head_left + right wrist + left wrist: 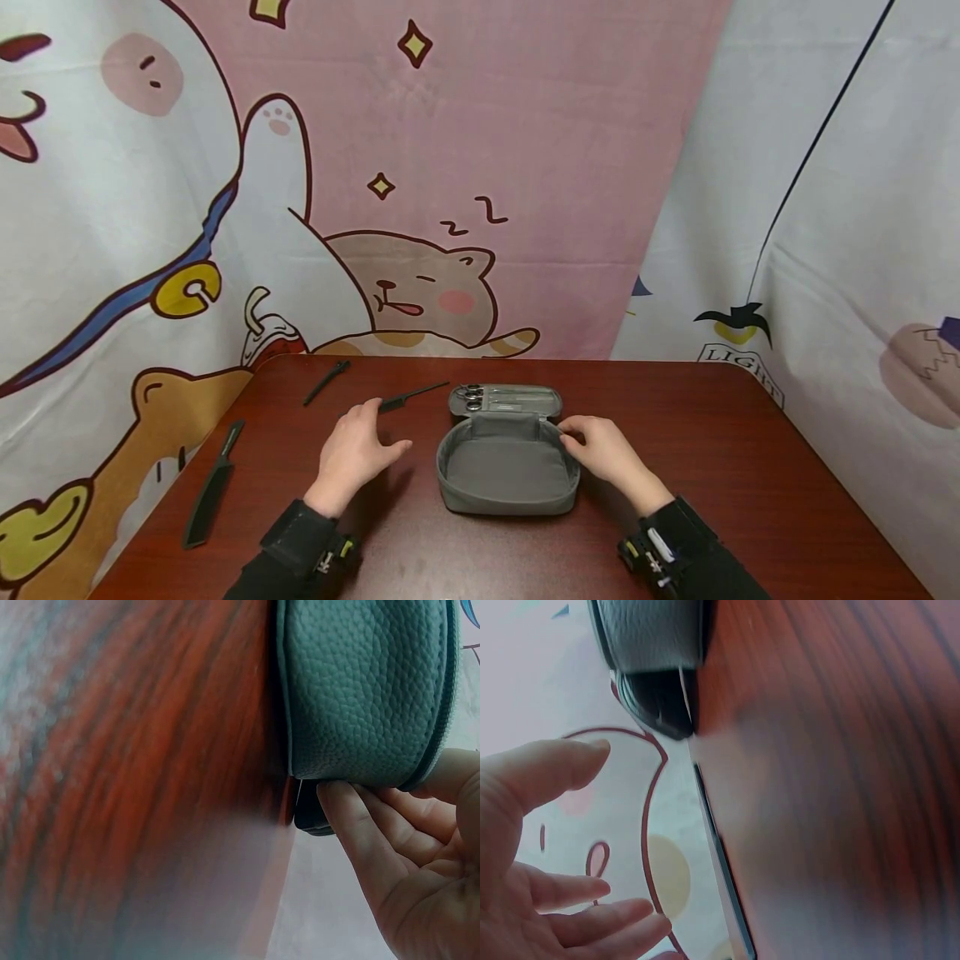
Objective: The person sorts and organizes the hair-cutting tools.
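Note:
A grey zip case (pixel 507 504) of pebbled leather-like material lies unfolded on the table, its main compartment bare inside. Its lid (pixel 525 400) is laid back behind it, with scissors (pixel 472 396) in a clear pocket. My right hand (pixel 603 454) pinches the case's right side wall, thumb over the zipped rim and fingers outside, as the right wrist view shows. My left hand (pixel 356 450) hovers left of the case, thumb and fingers spread, holding nothing. Just beyond its fingertips lies a dark comb-like tool with a thin tail (pixel 412 396).
A dark broad-bladed thing with a handle (pixel 212 492) lies near the table's left edge. Farther back is a slim dark stick-like tool (pixel 326 383). A cartoon-printed cloth (pixel 570 167) hangs behind the reddish-brown wooden table (pixel 750 467).

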A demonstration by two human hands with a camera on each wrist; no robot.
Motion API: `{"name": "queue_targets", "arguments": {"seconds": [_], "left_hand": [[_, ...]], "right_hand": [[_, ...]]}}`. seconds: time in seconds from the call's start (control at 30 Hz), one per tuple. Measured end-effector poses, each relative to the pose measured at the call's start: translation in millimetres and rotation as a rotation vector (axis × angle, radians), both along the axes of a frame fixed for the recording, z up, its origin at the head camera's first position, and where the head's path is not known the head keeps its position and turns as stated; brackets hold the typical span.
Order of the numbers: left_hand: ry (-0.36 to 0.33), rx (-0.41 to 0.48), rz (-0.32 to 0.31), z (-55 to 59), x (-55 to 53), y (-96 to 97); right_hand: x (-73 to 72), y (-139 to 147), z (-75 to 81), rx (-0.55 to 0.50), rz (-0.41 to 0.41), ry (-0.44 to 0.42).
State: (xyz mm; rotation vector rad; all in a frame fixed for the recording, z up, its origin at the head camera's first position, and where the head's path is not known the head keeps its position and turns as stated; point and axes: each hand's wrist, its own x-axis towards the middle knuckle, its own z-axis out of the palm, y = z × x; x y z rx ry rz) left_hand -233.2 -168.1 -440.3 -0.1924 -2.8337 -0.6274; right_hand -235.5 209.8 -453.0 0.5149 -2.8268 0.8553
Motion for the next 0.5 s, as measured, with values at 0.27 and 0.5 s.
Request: {"name": "queue_targets", "arguments": {"seconds": [0.27, 0.5], "left_hand": [[0.003, -0.02, 0.085, 0.5, -4.5, -31.1], [0.014, -0.009, 0.168, 0.7, -8.6, -59.7]], "right_hand": [[0.5, 1, -1.3, -0.004, 0.006, -0.002], [0.2, 1, -1.5, -0.005, 0.007, -0.003]]}}
